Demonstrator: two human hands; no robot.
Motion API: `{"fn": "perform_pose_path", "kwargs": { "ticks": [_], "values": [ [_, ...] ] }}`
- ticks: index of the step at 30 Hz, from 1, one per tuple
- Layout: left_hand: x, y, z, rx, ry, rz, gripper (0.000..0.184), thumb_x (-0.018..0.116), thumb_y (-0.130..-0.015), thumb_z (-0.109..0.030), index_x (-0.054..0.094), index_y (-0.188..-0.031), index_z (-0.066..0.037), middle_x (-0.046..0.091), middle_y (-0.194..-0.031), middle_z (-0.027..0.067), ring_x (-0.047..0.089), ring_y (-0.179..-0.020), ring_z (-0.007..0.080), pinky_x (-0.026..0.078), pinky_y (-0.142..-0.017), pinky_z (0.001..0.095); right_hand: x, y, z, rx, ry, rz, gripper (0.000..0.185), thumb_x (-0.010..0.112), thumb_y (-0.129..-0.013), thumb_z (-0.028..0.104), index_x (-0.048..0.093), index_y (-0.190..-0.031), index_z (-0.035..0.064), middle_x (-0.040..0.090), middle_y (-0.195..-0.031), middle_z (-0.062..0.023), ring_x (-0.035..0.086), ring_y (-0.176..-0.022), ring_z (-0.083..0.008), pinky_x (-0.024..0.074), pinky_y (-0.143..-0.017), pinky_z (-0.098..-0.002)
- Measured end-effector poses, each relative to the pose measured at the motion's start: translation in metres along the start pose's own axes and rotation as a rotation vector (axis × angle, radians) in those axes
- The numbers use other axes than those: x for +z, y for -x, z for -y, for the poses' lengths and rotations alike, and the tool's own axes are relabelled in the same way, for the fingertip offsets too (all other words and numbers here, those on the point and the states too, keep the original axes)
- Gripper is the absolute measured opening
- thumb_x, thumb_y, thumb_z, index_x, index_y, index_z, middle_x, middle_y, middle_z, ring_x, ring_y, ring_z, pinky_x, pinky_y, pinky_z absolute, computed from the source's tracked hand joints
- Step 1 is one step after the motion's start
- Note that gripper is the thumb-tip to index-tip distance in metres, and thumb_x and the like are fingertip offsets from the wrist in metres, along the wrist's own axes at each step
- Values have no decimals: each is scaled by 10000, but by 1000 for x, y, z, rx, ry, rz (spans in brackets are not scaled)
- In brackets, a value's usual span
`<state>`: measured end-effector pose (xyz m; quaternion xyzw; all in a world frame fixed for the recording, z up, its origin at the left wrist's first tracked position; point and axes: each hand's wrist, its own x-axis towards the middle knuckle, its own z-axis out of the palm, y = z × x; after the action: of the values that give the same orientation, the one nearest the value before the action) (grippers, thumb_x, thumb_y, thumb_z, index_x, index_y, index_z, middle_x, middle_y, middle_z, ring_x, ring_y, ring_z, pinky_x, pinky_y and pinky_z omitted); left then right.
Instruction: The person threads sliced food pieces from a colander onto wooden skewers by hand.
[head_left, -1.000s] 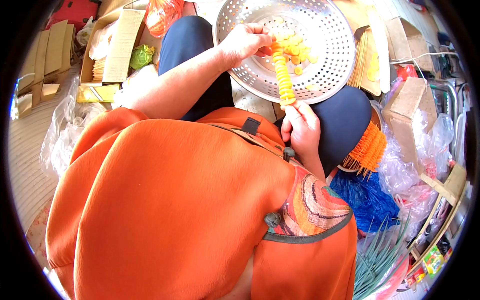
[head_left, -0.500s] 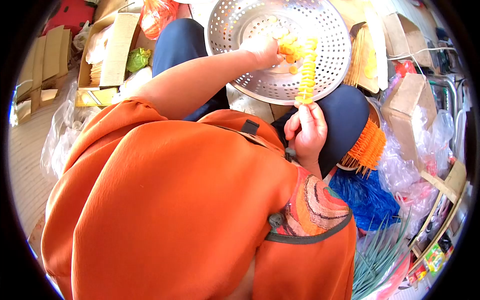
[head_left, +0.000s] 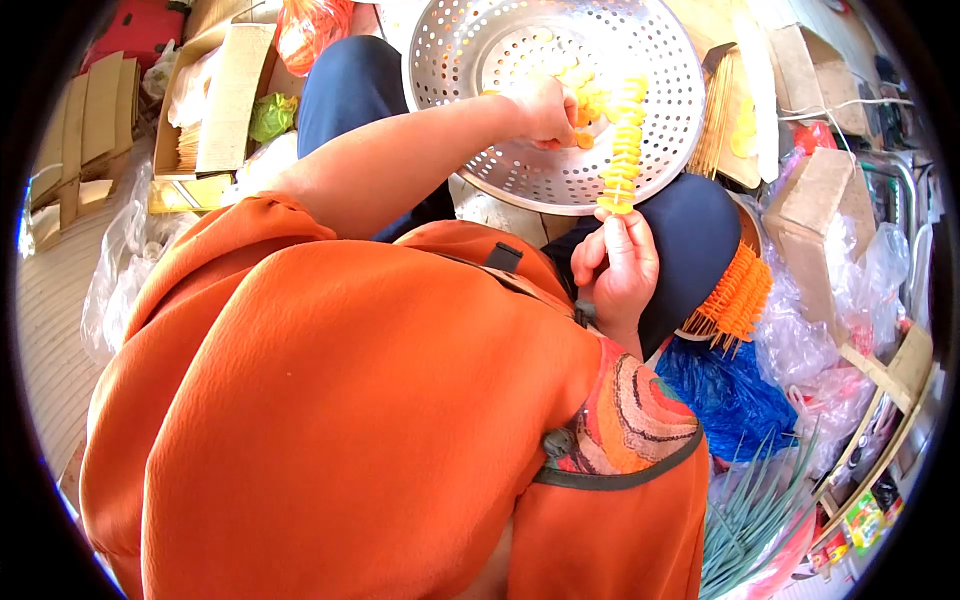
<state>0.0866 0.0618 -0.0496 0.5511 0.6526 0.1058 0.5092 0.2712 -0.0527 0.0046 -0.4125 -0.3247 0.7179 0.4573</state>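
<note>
My right hand (head_left: 622,258) pinches the lower end of a skewer (head_left: 625,150) between thumb and fingers. Thin yellow slices are threaded along it, and it points up over a perforated metal colander (head_left: 450,65). Inside the colander my left hand (head_left: 545,110) is closed, fingers curled, with a yellow slice (head_left: 584,140) showing at the fingertips. More yellow slices (head_left: 595,100) lie right beside that hand, partly hidden by it. The colander rests between my knees.
A bundle of orange skewered pieces (head_left: 735,295) stands in a container by my right knee. Bare wooden sticks (head_left: 712,115) lie right of the colander. Around me are cardboard boxes (head_left: 235,95), a blue plastic bag (head_left: 725,395) and long green leaves (head_left: 755,520).
My left hand has shifted slightly right and down, its fingers curling more. My right hand and the skewer have moved slightly right and down. The colander has shifted a little.
</note>
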Motion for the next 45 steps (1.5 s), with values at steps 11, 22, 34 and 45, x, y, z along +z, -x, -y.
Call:
{"fn": "perform_pose_path", "kwargs": {
  "ticks": [11, 22, 34, 45],
  "values": [
    [17, -11, -10, 142, -290, 1, 187, 671, -706, -103, 670, -891, -135, 678, -877, 73, 649, -785, 206, 501, -712, 325, 0, 2, 2, 20, 26, -3, 140, 441, -936, 93, 537, -942, -9, 445, -499, -24, 367, -366, -91, 298, -373, -211],
    [49, -69, 25, 375, -493, -169, 145, 638, -697, -119, 684, -825, -168, 667, -802, 81, 643, -772, 252, 501, -688, 351, -1, 1, 3, 75, 46, 10, 152, 459, -939, 115, 539, -976, -8, 457, -514, -26, 388, -384, -88, 302, -385, -204],
    [-29, 16, 9, 41, 854, -107, 228, 661, -746, -23, 575, -955, 6, 645, -791, 100, 646, -659, 180, 550, -650, 272, -3, 3, 4, 114, 131, 118, 153, 468, -941, 120, 548, -967, -8, 475, -533, -17, 401, -397, -76, 311, -399, -195],
    [-54, 34, 31, -2, 1078, -273, 118, 636, -819, 0, 595, -929, 9, 661, -863, 136, 678, -778, 209, 574, -700, 283, 6, 7, 3, 220, 257, 190, 142, 500, -924, 119, 575, -955, 2, 486, -545, -7, 396, -408, -60, 317, -404, -193]
  ]
}}
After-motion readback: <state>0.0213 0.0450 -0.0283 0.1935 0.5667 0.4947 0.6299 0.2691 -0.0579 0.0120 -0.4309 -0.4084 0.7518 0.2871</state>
